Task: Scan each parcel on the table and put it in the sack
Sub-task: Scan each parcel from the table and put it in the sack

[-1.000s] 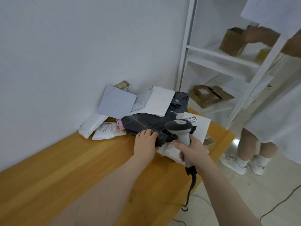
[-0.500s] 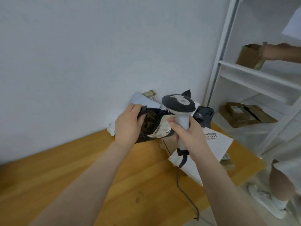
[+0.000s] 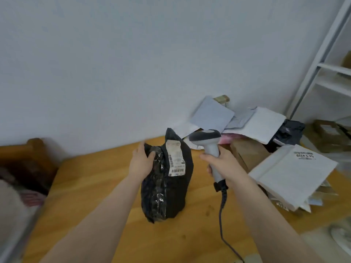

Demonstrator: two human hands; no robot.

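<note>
My left hand (image 3: 141, 164) grips the upper left edge of a black plastic parcel (image 3: 167, 188), which hangs upright above the wooden table (image 3: 91, 186). A white barcode label (image 3: 176, 158) on the parcel faces me. Just right of it, my right hand (image 3: 221, 165) holds a grey handheld scanner (image 3: 208, 143) by its handle; its head sits beside the parcel's top. A cable (image 3: 221, 215) hangs from the handle. A pile of other parcels lies at the table's right end: grey mailers (image 3: 212, 115), a white envelope (image 3: 294, 171), a brown box (image 3: 247, 152).
A white shelf rack (image 3: 322, 59) stands at the right with brown cardboard boxes (image 3: 326, 133) on a low shelf. The white wall runs behind the table. At the left edge are a dark wooden post (image 3: 35, 145) and blurred fabric (image 3: 15, 204).
My left hand pulled the black parcel off the pile, lifted it and turned it upright with the label toward me. The view swung left; the scanner moved clear to the parcel's right.
</note>
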